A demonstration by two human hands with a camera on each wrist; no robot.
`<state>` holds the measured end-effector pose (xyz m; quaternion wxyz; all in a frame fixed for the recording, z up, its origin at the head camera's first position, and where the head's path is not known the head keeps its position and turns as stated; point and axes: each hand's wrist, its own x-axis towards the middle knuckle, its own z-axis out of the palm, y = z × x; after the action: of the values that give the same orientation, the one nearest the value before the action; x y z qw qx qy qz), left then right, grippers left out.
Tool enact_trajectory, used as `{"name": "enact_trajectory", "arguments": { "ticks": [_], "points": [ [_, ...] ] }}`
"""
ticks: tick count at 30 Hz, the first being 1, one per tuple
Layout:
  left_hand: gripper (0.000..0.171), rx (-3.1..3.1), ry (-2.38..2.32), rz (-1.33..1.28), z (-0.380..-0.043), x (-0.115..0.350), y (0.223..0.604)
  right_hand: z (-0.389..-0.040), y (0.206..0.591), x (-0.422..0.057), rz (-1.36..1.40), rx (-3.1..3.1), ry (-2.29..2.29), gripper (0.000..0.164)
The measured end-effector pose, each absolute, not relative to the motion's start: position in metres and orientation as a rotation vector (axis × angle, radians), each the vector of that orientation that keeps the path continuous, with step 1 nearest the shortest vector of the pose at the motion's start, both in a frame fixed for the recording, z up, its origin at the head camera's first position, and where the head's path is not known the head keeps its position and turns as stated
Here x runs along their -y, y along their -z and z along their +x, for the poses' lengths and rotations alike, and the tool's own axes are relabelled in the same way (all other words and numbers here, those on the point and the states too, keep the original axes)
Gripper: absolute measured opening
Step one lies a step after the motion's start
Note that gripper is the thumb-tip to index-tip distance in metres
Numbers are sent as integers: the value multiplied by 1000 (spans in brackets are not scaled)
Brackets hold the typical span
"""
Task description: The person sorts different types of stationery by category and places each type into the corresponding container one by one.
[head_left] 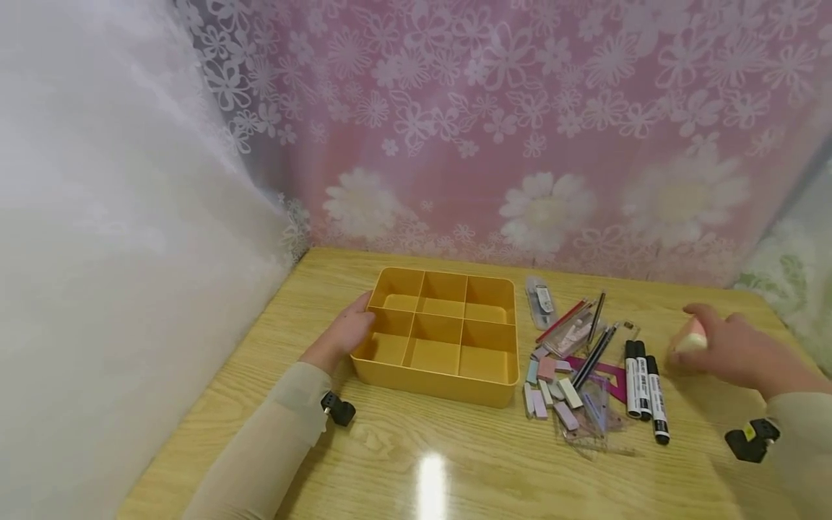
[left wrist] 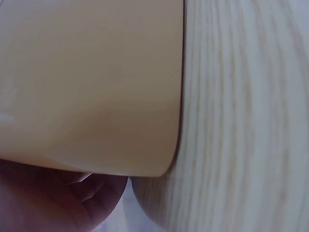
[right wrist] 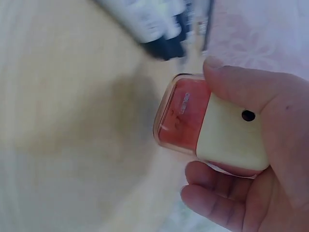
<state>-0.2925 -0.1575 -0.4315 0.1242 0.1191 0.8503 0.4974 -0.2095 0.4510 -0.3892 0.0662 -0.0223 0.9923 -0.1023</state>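
Observation:
A yellow storage box [head_left: 434,386] with several compartments stands on the table. My left hand [head_left: 344,331] grips its left side; in the left wrist view the hand [left wrist: 63,200] lies against the box wall [left wrist: 96,96], with some fingers hidden. Out to the right, my right hand [head_left: 737,350] holds a pencil sharpener [head_left: 690,339]. In the right wrist view, this sharpener [right wrist: 234,133] has a red see-through end, a cream body and a round black hole, between the thumb and curled fingers. Black-capped markers [head_left: 643,383] lie just left of that hand.
Right of the box lie several erasers [head_left: 547,370], pencils [head_left: 594,354], a magenta set square [head_left: 614,379], clear rulers [head_left: 594,419] and a small clear case [head_left: 541,300]. A flowered pink curtain [head_left: 455,144] hangs behind the wood-grain table [head_left: 364,462].

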Motion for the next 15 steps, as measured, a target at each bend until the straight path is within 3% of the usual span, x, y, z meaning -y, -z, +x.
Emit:
{"name": "enact_trajectory", "arguments": {
  "ticks": [5, 15],
  "points": [
    [60, -2486, -1461, 364, -293, 157, 432, -211, 363, -427, -78, -3022, 225, 122],
    [60, -2472, -1468, 332, -292, 157, 433, -209, 315, -341, -319, -3069, 177, 108]
  ]
}}
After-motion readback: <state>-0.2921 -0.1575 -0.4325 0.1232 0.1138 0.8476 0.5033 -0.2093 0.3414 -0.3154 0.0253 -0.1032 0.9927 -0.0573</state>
